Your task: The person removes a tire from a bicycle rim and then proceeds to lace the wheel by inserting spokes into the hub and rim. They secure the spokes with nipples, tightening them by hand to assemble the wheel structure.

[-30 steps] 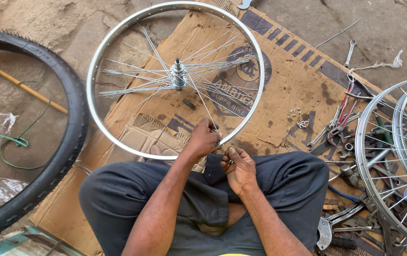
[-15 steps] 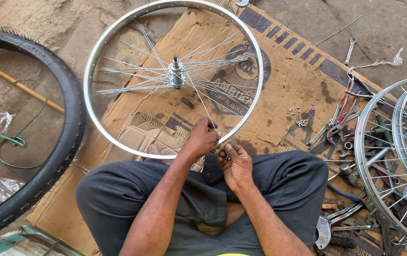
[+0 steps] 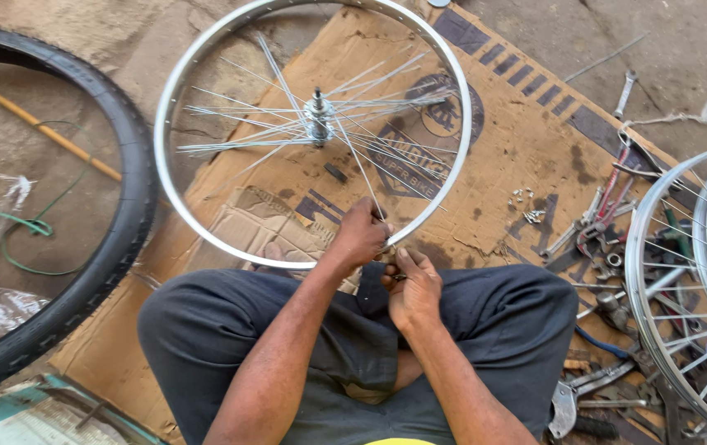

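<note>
Seated cross-legged on flattened cardboard (image 3: 526, 148) laid over the ground. Bare silver rim (image 3: 174, 198) lies flat on the cardboard, near edge against the knees; hub (image 3: 318, 115) at its centre, loose spokes (image 3: 230, 111) fanning out unevenly.

Left hand (image 3: 359, 235) over the rim's near edge, grip closed on the end of 1 spoke (image 3: 362, 177) running down from the hub. Right hand (image 3: 414, 284) just beside it, touching, fingers curled tight around something small; cannot tell what.

Black tyre (image 3: 119, 239) to the left, a yellow stick (image 3: 40, 125) lying inside it. 2 more spoked wheels (image 3: 646, 305) at right edge. Pliers (image 3: 601, 218), a spanner (image 3: 625, 92) and small nipples (image 3: 526, 206) scattered between.
</note>
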